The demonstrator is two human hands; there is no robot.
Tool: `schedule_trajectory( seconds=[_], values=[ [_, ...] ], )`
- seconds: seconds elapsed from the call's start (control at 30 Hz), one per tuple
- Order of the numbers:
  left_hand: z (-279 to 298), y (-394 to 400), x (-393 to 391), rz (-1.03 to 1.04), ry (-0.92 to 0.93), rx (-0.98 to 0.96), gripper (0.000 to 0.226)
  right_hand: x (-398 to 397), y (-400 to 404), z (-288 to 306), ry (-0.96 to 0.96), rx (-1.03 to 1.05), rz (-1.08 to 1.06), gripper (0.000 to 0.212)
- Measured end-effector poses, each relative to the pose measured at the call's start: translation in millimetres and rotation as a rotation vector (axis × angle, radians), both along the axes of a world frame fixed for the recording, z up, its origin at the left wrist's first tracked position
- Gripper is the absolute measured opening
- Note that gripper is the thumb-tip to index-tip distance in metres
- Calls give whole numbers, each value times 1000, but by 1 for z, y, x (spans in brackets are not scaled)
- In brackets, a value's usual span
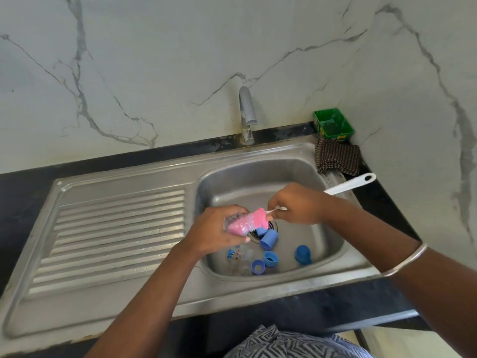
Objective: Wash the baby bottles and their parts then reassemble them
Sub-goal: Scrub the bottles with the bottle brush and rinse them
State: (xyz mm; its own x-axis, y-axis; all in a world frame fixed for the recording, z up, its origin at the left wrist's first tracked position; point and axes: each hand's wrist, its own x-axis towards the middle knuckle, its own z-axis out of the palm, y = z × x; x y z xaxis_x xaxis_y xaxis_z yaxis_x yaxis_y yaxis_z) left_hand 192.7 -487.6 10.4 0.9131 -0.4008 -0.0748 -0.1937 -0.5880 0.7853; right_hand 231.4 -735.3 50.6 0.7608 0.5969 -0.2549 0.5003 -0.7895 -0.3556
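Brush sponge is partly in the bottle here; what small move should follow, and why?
Probably push the brush deeper: its pink sponge sits half outside the clear bottle that the left hand grips, while the right hand holds the handle.

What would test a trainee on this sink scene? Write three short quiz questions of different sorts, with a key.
1. True or false: the left hand holds a clear baby bottle with the pink brush head pushed into it.
2. Multiple choice: where does the green tub sit? A) in the sink basin B) on the counter in the back right corner C) on the ribbed drainboard
3. Fill in: the right hand grips the brush's white ____.

Key
1. True.
2. B; it stands behind the checked cloth.
3. Handle.
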Motion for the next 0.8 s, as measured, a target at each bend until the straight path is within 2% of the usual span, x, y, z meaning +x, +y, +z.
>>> schedule_trajectory(
  seconds=[0.1,0.23,0.33,0.4,0.5,0.6,0.67,0.73,0.8],
  values=[
    [-1,-13,4,34,46,-43,55,-8,11,-8,-17,0,53,17],
    [-2,-16,12,101,186,-79,58,-6,2,-14,-78,85,127,25],
    [2,-17,17,131,248,-88,56,4,-15,-8,-95,107,42,19],
    [8,-22,17,115,212,-69,52,8,-25,-3,-139,11,13,21],
    [14,-31,15,119,48,62,53,3,-20,-3,-172,-61,-59,29],
    [14,-38,17,51,-216,240,58,-4,-6,-12,157,118,-188,41],
    [10,-35,23,-35,-376,367,52,-6,-1,-14,341,285,-287,45],
    [10,-27,27,-50,-376,398,50,-6,-1,-15,384,363,-337,43],
    [14,-20,28,-52,-294,357,52,-5,-7,-14,284,301,-308,36]
  ],
)
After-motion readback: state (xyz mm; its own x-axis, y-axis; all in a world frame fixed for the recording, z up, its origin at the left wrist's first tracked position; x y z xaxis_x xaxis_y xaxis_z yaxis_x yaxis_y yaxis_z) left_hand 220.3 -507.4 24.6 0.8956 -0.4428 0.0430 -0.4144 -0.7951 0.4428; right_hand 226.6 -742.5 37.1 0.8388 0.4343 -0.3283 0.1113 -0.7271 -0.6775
